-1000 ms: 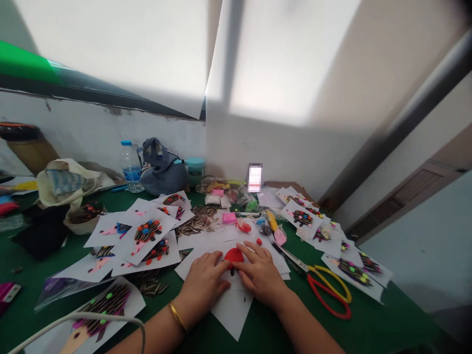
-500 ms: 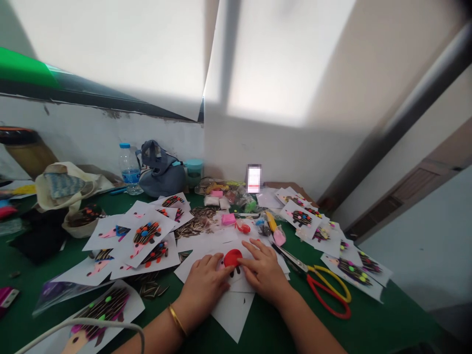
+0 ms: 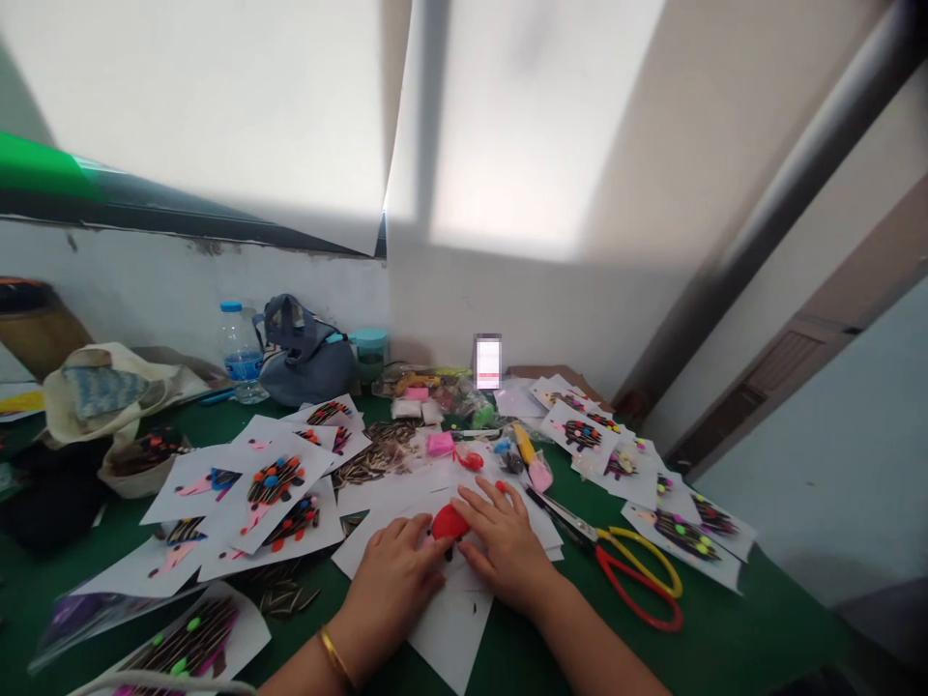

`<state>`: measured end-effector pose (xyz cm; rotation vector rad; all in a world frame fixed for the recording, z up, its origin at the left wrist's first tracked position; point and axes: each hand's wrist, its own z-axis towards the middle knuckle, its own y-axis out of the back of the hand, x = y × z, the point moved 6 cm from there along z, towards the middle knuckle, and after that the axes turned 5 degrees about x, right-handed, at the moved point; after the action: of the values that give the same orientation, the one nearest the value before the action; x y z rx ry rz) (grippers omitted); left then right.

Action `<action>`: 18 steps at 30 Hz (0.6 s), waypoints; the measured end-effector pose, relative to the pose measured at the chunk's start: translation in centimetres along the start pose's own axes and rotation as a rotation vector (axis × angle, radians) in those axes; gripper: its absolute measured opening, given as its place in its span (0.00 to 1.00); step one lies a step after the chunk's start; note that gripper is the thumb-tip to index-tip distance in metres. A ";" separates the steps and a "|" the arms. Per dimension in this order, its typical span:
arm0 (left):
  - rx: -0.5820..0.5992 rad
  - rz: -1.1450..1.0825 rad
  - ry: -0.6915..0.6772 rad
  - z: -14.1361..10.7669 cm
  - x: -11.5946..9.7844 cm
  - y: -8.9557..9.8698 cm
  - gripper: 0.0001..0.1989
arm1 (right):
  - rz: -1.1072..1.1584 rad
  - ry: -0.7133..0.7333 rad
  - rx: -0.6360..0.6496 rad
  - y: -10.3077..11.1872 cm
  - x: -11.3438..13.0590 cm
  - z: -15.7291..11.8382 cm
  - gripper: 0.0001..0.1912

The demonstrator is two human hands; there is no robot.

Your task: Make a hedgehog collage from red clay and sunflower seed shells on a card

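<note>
A flattened piece of red clay (image 3: 450,523) lies on a white paper sheet (image 3: 454,633) in front of me, with dark marks beside it on the paper. My left hand (image 3: 395,572) rests palm down at its left edge, fingers extended, the fingertips and thumb touching the clay. From the right, my right hand (image 3: 506,546) lies over the sheet with its fingers stretched and spread, partly covering the clay's right side. A small red bit shows beside the right fingertips; whether they hold it is unclear.
Yellow-and-red-handled scissors (image 3: 616,565) lie to the right. Hedgehog pictures (image 3: 272,483) with seed spines overlap on the left, more (image 3: 681,536) on the right. Behind are a seed pile (image 3: 381,452), wrapped clay packs (image 3: 439,444), a bottle (image 3: 243,358) and a blue bag (image 3: 308,362).
The view has shifted, so the table items appear lower and slightly left. My right fingers now cover more of the red clay, and a small red bit shows by them.
</note>
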<state>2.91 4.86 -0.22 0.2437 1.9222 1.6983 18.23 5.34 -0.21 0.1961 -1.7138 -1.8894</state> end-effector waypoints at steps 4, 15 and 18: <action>-0.010 -0.038 0.052 0.1 0.7 -0.3 0.31 | -0.033 0.002 -0.007 -0.4 -0.3 0.2 0.24; -0.055 -0.024 0.229 -0.2 2.3 0.1 0.40 | -0.073 -0.336 -0.109 -0.1 -3.7 -0.5 0.24; -0.064 -0.055 0.189 -0.1 2.1 0.5 0.41 | -0.056 -0.307 -0.117 -0.2 -3.4 -0.4 0.23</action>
<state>0.96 5.87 -0.36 0.0053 1.9845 1.7971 21.17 6.75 -1.36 -0.0977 -1.8004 -2.1427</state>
